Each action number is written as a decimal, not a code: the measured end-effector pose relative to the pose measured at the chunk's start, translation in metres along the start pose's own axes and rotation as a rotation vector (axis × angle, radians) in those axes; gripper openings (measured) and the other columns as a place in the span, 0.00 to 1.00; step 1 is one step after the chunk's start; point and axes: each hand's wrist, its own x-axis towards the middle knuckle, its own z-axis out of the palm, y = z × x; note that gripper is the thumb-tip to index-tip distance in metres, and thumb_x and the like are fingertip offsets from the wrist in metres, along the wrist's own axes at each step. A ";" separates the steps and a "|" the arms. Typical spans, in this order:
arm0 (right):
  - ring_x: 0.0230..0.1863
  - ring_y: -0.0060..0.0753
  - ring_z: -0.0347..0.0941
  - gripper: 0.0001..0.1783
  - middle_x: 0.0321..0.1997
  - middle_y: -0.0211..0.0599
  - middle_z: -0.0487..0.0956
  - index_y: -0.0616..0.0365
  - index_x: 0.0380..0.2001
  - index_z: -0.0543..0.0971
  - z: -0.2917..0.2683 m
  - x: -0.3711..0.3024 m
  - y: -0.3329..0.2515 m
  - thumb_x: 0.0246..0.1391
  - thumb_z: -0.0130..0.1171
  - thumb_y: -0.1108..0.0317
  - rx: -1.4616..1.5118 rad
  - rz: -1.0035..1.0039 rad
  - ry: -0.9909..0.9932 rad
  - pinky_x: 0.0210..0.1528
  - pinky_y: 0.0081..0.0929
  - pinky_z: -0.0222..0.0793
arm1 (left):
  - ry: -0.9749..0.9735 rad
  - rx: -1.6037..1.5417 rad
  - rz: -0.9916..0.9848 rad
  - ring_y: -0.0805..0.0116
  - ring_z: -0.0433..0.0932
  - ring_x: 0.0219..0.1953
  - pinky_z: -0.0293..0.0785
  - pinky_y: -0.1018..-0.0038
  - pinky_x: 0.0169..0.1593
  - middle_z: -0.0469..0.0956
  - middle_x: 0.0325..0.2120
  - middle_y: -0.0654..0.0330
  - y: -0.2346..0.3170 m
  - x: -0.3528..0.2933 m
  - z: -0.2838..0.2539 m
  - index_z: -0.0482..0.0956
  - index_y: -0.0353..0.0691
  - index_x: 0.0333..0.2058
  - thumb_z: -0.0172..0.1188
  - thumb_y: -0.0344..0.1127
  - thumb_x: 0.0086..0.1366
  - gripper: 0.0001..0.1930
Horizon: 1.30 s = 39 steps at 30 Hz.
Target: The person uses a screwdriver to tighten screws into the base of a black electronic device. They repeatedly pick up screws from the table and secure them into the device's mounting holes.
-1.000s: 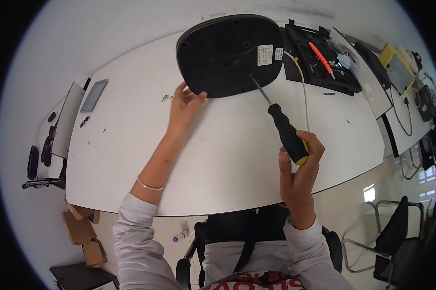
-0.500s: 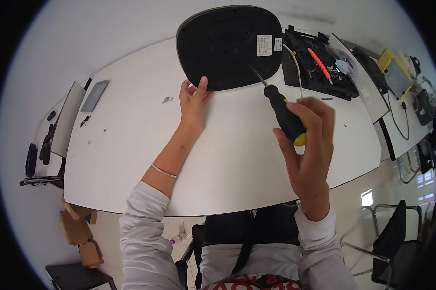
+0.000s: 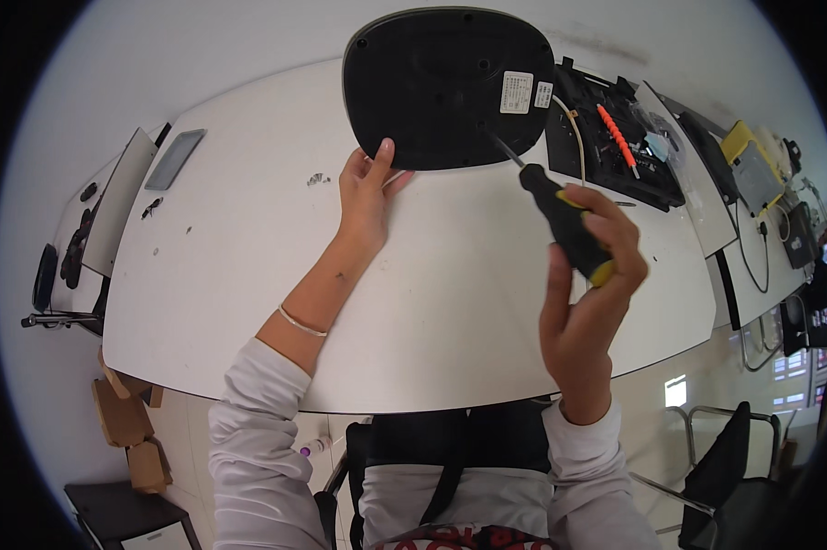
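A black rounded housing [image 3: 432,101] with screw holes and two white labels is tilted up at the far side of the table. My left hand [image 3: 369,188] grips its lower left edge, thumb on the dark face and the other fingers behind. A screwdriver [image 3: 564,220] with a black and yellow handle is held in my right hand [image 3: 601,275], between the thumb and the curled fingers. The screwdriver's tip points at the lower right of the housing, close to a screw hole; I cannot tell whether it touches.
A black tool case [image 3: 606,137] lies at the back right, with an orange-handled tool [image 3: 618,137] on it. A pale cable [image 3: 578,137] runs beside the housing. A flat grey device [image 3: 175,158] lies on the white table [image 3: 432,321] at left. A black chair [image 3: 720,472] stands at lower right.
The housing and screwdriver sit slightly further right in the picture, as the whole view has shifted. The screwdriver's tip has moved a little down and right across the housing, baring a hole.
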 end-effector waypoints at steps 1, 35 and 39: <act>0.48 0.49 0.73 0.24 0.51 0.55 0.71 0.58 0.49 0.62 -0.002 -0.001 0.002 0.49 0.56 0.83 -0.018 0.018 -0.014 0.46 0.34 0.74 | 0.008 -0.005 0.003 0.69 0.76 0.41 0.75 0.72 0.50 0.72 0.33 0.61 0.001 -0.001 -0.001 0.70 0.34 0.38 0.58 0.45 0.63 0.18; 0.42 0.38 0.74 0.22 0.45 0.41 0.74 0.49 0.43 0.79 -0.006 -0.002 -0.008 0.41 0.64 0.77 0.053 0.098 0.025 0.39 0.27 0.74 | 0.021 -0.002 0.038 0.66 0.76 0.43 0.73 0.71 0.51 0.74 0.40 0.56 -0.003 -0.003 0.004 0.68 0.36 0.42 0.57 0.43 0.64 0.17; 0.50 0.50 0.73 0.19 0.50 0.49 0.73 0.57 0.44 0.72 0.001 -0.005 -0.006 0.46 0.58 0.82 0.091 -0.017 -0.022 0.46 0.31 0.76 | 0.047 -0.020 -0.003 0.63 0.75 0.46 0.73 0.68 0.52 0.73 0.43 0.56 -0.002 -0.002 -0.003 0.66 0.35 0.45 0.56 0.42 0.65 0.18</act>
